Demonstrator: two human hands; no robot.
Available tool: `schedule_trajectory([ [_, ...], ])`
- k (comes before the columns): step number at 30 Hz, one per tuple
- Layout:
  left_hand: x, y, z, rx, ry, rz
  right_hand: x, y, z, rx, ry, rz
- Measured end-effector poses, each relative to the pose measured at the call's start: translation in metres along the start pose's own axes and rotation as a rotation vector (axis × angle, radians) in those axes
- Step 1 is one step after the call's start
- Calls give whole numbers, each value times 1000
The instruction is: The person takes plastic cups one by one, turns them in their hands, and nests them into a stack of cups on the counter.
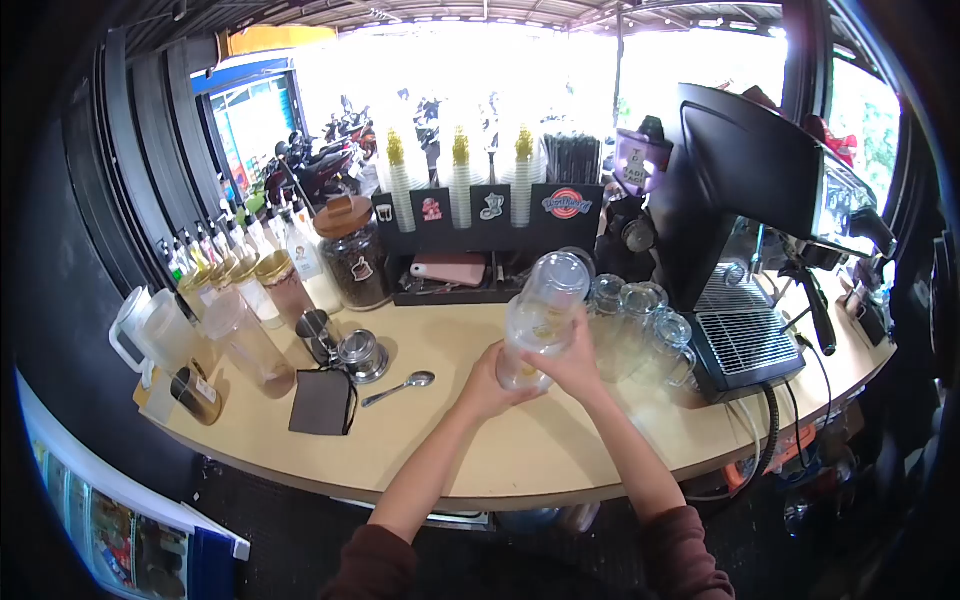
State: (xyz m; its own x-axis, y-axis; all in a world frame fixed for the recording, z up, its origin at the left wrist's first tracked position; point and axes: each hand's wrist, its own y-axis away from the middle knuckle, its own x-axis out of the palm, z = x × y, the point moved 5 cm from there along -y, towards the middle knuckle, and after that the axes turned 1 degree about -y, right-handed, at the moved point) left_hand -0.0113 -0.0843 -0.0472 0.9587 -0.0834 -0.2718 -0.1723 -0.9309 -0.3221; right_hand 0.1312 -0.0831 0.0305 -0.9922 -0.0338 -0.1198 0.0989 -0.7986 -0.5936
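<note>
"Clear vessel (pixel 537 315), that's what the person has, over the middle of the bench (pixel 440 455). It leans, its rounded upper end tipped away and to the right."

"One piece or two?"

"I can't tell; the see-through walls overlap. Nor can I tell whether its bottom touches the wood."

"How does each grip stand?"

"Left grip (pixel 492 383): curled around the lower part, from the left and beneath. Right grip (pixel 565 360): wrapped on the right side, a little higher, its fingers across the front. Both are closed on that same vessel."

"And what's around it?"

"To the left, a spoon (pixel 420 379) lies flat, its bowl end towards the left hand. Beyond its handle is a dark grey flat square (pixel 320 402), with a round metal pot (pixel 362 355) just behind."

"On the right?"

"Glass mugs (pixel 668 345) bunched near the right hand, then a black espresso machine (pixel 745 345) beside them."

"Behind?"

"A black rack (pixel 490 208) with stacks of clear cups (pixel 461 195), a pink case (pixel 449 268) in its lower opening, and a wooden-lidded jar (pixel 352 270) at its left end."
</note>
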Motion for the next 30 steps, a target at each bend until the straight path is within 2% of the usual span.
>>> schedule_trajectory([
  [2, 0, -1, 3, 7, 23, 13, -1, -7, 14, -47, 40, 19],
  [4, 0, -2, 6, 47, 171, 136, -4, -11, 34, -91, 76, 45],
  [5, -8, -3, 8, 57, 167, 135, -6, -11, 51, -167, 188, 67],
  [7, -42, -8, 7, -13, 349, -106, -12, -12, 75, -256, 301, 76],
  [8, -51, -7, -2, -2, 344, -102, -13, -11, 82, -307, 394, 105],
  [10, -75, 8, -75, 243, 705, -180, -12, -9, 101, -328, 546, 160],
  [11, -80, 9, -94, 245, 699, -186, -11, -9, 105, -332, 539, 162],
  [13, -82, 16, -141, 550, 374, -106, -3, -7, 112, -395, 671, 237],
  [14, -82, 19, -155, 618, 299, -84, 1, -5, 115, -399, 666, 242],
  [15, -84, 21, -160, 623, 296, -91, 4, -4, 119, -406, 657, 236],
  [17, -88, 22, -158, 456, 221, -91, 9, 2, 123, -417, 646, 236],
  [19, -98, 28, -153, 469, 284, -140, 3, 9, 122, -308, 179, 126],
  [20, -105, 30, -149, 480, 353, -185, 5, 10, 118, -317, 175, 131],
  [22, -110, 36, -142, 476, 314, -194, 14, 9, 97, 4, -400, 264],
  [23, -112, 38, -139, 464, 283, -191, 15, 6, 94, 5, -403, 265],
  [25, -109, 43, -142, 458, 272, -200, 24, 1, 92, 233, -597, 373],
  [30, -119, 47, -135, 408, 348, -214, 44, -2, 92, 245, -616, 322],
])
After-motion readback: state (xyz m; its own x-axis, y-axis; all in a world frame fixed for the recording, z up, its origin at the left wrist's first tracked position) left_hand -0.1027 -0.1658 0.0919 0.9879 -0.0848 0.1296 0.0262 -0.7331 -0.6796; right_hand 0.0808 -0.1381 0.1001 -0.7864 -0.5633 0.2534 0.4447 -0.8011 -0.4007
